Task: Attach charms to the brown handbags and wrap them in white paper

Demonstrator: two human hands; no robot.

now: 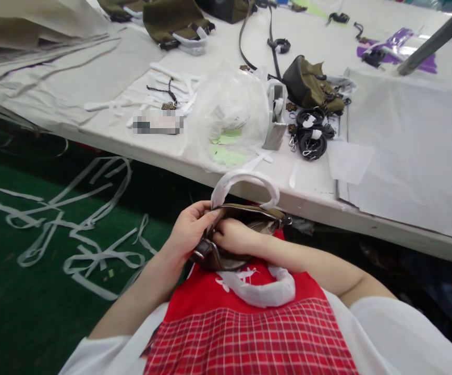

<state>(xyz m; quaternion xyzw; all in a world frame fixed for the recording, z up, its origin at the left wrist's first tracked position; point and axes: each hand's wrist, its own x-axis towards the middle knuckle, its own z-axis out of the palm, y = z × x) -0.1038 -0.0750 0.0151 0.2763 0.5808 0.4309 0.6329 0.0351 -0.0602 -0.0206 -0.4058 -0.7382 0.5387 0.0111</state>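
A small brown handbag [226, 259] is held against my lap at the table's front edge, its zipped top spread apart. White wrapping covers both of its handles; one handle [245, 177] arches toward the table and the other [267, 292] lies over my red apron [206, 291]. My left hand [194, 224] grips the bag's left rim, thumb on top and fingers curled round the far side. Inside the bag mouth is my right hand [231, 234], with its fingertips hidden by the lining and rim, so what they touch cannot be made out.
The white table [226, 47] bears a clear plastic bag [229, 109], coiled black straps [312, 138], an olive bag [307, 83] and more olive bags at the back. Grey sheets [409, 156] lie on the right. White strips [93, 250] litter the green floor. A metal pole [437, 39] slants at upper right.
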